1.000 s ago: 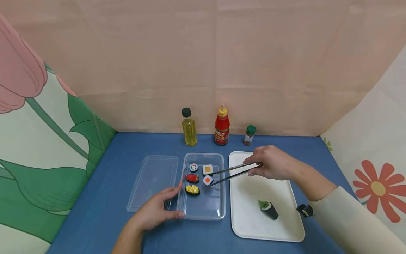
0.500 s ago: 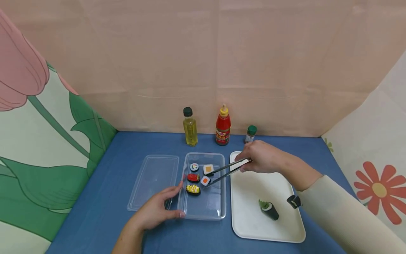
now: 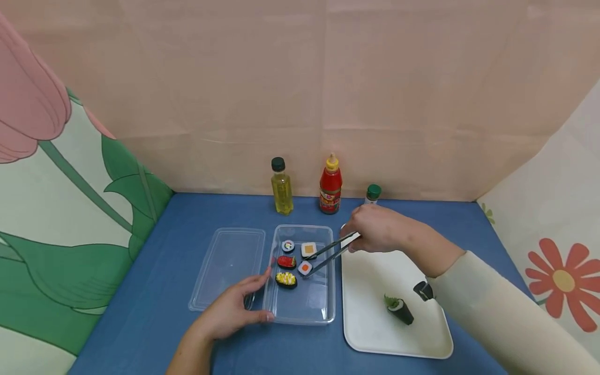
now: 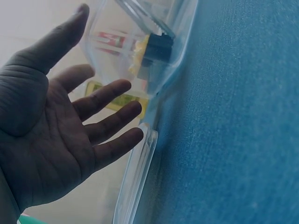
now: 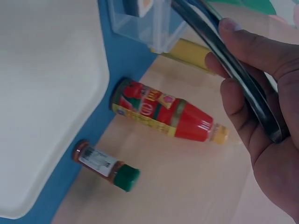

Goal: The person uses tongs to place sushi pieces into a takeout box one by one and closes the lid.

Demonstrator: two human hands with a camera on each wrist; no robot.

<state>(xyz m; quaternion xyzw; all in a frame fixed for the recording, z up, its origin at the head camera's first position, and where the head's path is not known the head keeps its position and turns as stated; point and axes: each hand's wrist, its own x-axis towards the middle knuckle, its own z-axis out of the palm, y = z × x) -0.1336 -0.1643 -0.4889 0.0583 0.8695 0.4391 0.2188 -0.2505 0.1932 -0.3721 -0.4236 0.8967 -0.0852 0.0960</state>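
Observation:
My right hand (image 3: 375, 228) grips dark metal tongs (image 3: 335, 254), whose two tips reach into a clear plastic box (image 3: 304, 307). The tips stand on either side of a small sushi roll with an orange centre (image 3: 305, 268). Around it in the box are a roll with a yellow square centre (image 3: 309, 249), a small round roll (image 3: 288, 246), a red-topped sushi (image 3: 286, 262) and a yellow-topped sushi (image 3: 286, 280). My left hand (image 3: 229, 311), thumb and fingers spread, rests at the box's left side. Its palm and loose fingers (image 4: 112, 100) show in the left wrist view.
Left of the box lies its clear lid (image 3: 229, 265). On the right, a white tray (image 3: 375, 323) bears a hand roll (image 3: 400, 310) and a dark piece (image 3: 424, 290) beside the sleeve. An oil bottle (image 3: 282, 190), red sauce bottle (image 3: 330, 187) and green-capped spice jar (image 5: 105, 165) stand behind.
My right hand has moved left with the tongs, and the orange-centred roll has shifted slightly left in the box. My left hand has stayed in place.

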